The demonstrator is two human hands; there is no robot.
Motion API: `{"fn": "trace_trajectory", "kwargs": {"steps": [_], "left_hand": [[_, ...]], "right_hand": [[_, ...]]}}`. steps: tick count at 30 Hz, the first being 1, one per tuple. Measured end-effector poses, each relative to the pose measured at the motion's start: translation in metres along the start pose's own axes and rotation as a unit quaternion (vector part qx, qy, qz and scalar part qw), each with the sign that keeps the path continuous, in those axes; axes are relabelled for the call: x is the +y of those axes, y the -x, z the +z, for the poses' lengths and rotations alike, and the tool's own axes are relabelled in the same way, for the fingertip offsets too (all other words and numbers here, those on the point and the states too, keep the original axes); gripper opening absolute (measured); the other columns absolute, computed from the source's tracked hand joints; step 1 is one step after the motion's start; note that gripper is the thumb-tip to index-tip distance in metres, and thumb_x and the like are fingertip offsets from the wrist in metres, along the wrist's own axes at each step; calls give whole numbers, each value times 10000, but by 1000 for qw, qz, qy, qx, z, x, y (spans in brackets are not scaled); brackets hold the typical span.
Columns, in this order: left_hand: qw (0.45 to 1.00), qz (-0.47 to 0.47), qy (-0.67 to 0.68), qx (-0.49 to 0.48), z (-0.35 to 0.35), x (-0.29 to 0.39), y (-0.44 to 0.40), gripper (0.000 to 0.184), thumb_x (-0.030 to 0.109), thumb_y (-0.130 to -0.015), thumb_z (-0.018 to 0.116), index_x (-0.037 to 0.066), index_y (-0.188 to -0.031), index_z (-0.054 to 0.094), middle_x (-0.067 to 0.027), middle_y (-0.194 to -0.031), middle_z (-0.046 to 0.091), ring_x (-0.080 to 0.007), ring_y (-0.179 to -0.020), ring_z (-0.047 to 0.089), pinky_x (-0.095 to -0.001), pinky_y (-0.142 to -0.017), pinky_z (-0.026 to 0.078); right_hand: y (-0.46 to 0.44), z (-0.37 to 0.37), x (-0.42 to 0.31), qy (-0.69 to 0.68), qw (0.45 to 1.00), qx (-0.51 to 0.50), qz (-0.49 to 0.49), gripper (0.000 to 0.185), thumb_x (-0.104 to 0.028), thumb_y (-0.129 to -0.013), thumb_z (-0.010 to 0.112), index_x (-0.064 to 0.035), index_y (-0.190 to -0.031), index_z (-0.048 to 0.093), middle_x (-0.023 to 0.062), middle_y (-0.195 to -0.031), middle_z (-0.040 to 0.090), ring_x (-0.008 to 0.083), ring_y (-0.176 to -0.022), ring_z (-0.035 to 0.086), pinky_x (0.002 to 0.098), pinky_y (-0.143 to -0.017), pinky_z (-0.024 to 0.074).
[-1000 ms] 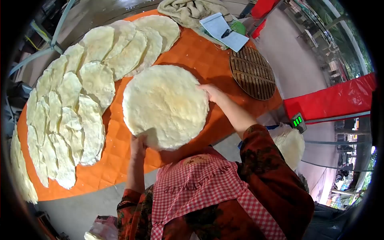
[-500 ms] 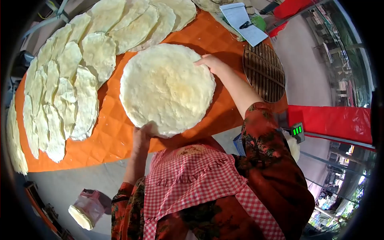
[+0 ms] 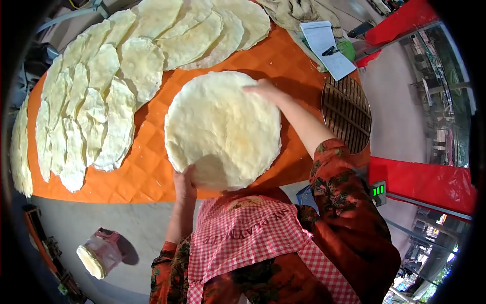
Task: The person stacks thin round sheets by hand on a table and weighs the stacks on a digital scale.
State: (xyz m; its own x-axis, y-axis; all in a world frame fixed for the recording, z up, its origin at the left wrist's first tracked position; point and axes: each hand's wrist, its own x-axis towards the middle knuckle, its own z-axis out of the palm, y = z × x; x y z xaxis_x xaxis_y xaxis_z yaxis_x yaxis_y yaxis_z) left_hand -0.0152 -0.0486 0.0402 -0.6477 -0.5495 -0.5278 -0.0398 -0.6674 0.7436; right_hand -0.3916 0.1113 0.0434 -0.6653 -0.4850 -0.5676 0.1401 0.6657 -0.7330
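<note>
A large, pale, round flatbread (image 3: pixel 223 129) with a bumpy surface lies in front of me, its near edge close to the table's front. My left hand (image 3: pixel 185 183) grips its lower left rim, thumb on top and fingers out of sight beneath. At the upper right rim, my right hand (image 3: pixel 264 91) holds on with the thumb over the top; its other fingers are partly hidden. More thin flatbreads (image 3: pixel 142 66) of the same look are spread in overlapping rows to the left and behind.
An orange cloth (image 3: pixel 147 172) covers the table. On the right are a round slatted rack (image 3: pixel 347 114) and a notepad (image 3: pixel 328 50) with a pen on it. A lit green display (image 3: pixel 378 190) stands at my right. On the floor sits a bag of flatbreads (image 3: pixel 101 253).
The view has shifted, so the table and flatbread appear further right and the flatbread lower. My left hand has moved a little up along the rim, and the flatbread's surface marks look different.
</note>
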Motion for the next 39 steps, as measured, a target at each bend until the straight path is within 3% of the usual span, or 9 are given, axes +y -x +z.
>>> {"fn": "trace_trajectory", "kwargs": {"steps": [2, 13, 19, 21, 24, 28, 31, 34, 39], "left_hand": [[1000, -3, 6, 13, 0, 1, 2, 579, 34, -788, 587, 38, -1335, 399, -104, -1193, 548, -260, -1085, 537, -373, -916, 462], [983, -151, 107, -14, -21, 3, -9, 543, 77, -799, 575, 9, -1313, 412, -127, -1183, 552, -281, -1062, 553, -407, -940, 451], [981, -176, 80, -30, -21, -4, -10, 572, 32, -783, 567, 21, -1327, 389, -121, -1194, 539, -278, -1066, 548, -396, -876, 494], [993, -105, 2, -50, -7, -10, 14, 579, 22, -780, 572, 59, -1330, 393, -97, -1196, 533, -250, -1068, 546, -360, -883, 476], [999, -20, 7, -37, 11, 3, 29, 470, 120, -841, 573, 78, -1292, 446, -77, -1197, 546, -210, -1062, 543, -330, -884, 447], [966, -140, 66, -209, -56, 39, -78, 406, 365, -926, 511, 68, -1199, 549, -70, -1123, 623, -211, -1038, 576, -346, -892, 448], [968, -152, -185, -76, -56, 48, -135, 451, 346, -930, 502, 36, -1257, 517, -103, -1200, 592, -251, -1052, 584, -374, -850, 494], [919, -192, -118, -323, 1, 62, -117, 506, 302, -883, 568, -12, -1272, 493, -128, -1201, 578, -289, -1092, 557, -422, -914, 480], [929, -203, -209, -229, -20, 65, -140, 493, 272, -863, 582, 8, -1271, 502, -143, -1229, 556, -307, -1131, 523, -466, -961, 439]], "right_hand": [[7, 7, 5, 106, 990, 35, -84, 670, -485, -639, 779, 23, -1054, 642, 143, -1001, 671, 231, -906, 647, 338, -798, 494], [87, -31, 70, -104, 979, -136, 114, 472, -364, -812, 687, 1, -1101, 609, 95, -989, 660, 180, -837, 634, 387, -754, 552], [200, 43, 92, -650, 738, -181, -5, 480, -296, -937, 536, -53, -1343, 457, 93, -1300, 549, 228, -1190, 523, 406, -1022, 392], [201, 81, 105, -581, 809, -14, -86, 548, -202, -929, 541, -58, -1417, 338, 78, -1355, 491, 249, -1240, 478, 421, -1035, 378], [195, 84, 119, -526, 847, 15, -72, 554, -103, -875, 588, -30, -1383, 380, 106, -1315, 520, 235, -1206, 506, 369, -1016, 404], [201, 93, 111, -545, 827, 46, -126, 431, -121, -887, 554, 2, -1295, 494, 130, -1216, 588, 223, -1127, 560, 347, -1000, 409], [137, 110, 187, -633, 763, -50, -117, 414, -136, -887, 569, 1, -1275, 521, 127, -1207, 591, 225, -1117, 560, 353, -993, 408], [180, 97, 143, -572, 809, 120, -66, 454, -157, -860, 634, 1, -1272, 527, 115, -1198, 598, 217, -1108, 548, 346, -1000, 390], [188, 105, 104, -492, 848, 168, -97, 484, -103, -803, 701, -21, -1253, 542, 116, -1175, 606, 229, -1089, 554, 353, -958, 422]]}}
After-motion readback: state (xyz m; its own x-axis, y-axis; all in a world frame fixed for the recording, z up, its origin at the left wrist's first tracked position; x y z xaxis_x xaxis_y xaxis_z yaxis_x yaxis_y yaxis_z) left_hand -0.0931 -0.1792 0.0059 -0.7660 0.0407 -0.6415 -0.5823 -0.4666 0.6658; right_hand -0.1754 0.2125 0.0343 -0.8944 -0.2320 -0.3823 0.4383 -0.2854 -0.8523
